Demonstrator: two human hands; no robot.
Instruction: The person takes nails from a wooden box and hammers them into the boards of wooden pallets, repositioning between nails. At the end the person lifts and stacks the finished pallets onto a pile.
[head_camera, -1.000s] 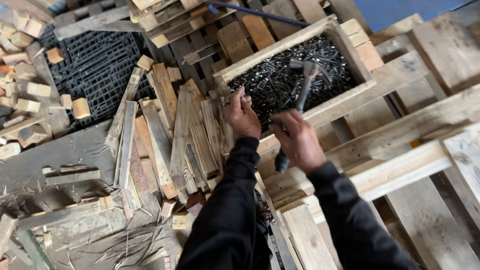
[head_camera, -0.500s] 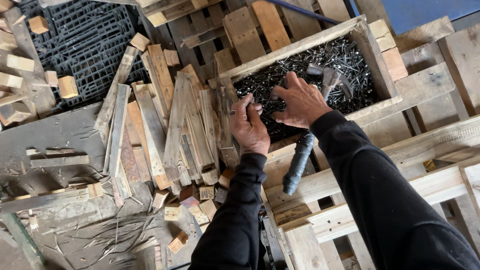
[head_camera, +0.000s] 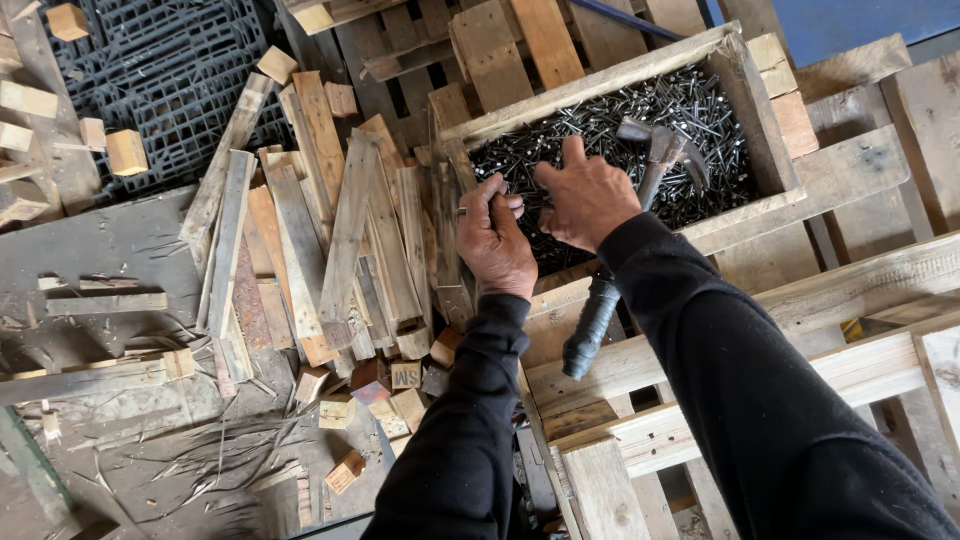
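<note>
A wooden box (head_camera: 735, 75) holds a heap of dark nails (head_camera: 600, 125). My left hand (head_camera: 495, 245) is a closed fist at the box's near left corner, with a thin nail sticking out of it. My right hand (head_camera: 588, 195) hovers over the nails right beside the left hand, thumb up and fingertips pinched toward the left fist, seemingly on a few nails. A hammer (head_camera: 640, 215) lies loose, with its metal head resting on the nails. Its dark handle slopes down over the box's front board, just under my right wrist.
Wooden pallets (head_camera: 850, 300) surround the box on the right and front. A pile of loose slats (head_camera: 340, 240) lies to the left, with small wood blocks (head_camera: 400, 395) below it. A black plastic grid pallet (head_camera: 160, 70) sits at the upper left, above a grey floor strewn with splinters.
My right hand let go of the hammer handle, reached into the nails, then drew back to meet the left hand. The hammer now rests on the box. The view shifted slightly.
</note>
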